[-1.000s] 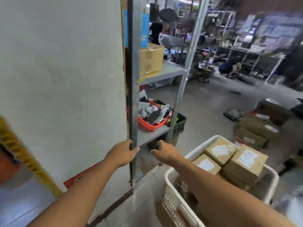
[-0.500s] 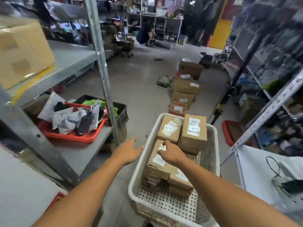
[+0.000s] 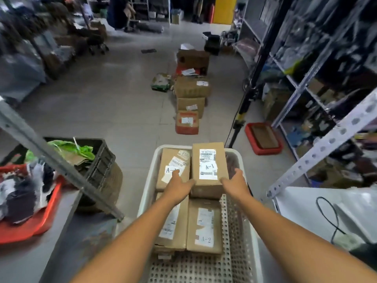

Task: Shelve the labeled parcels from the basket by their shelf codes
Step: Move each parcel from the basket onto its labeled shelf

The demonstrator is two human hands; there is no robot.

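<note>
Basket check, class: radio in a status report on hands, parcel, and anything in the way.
Both hands, left and right, on sides of the top A-1 parcel. Parcel not clearly lifted from white basket. Nothing over it.

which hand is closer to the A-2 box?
Left. The left hand sits just beyond the A-2 box, up-left; the right hand is farther off, on the A-1 box's right side.
</note>
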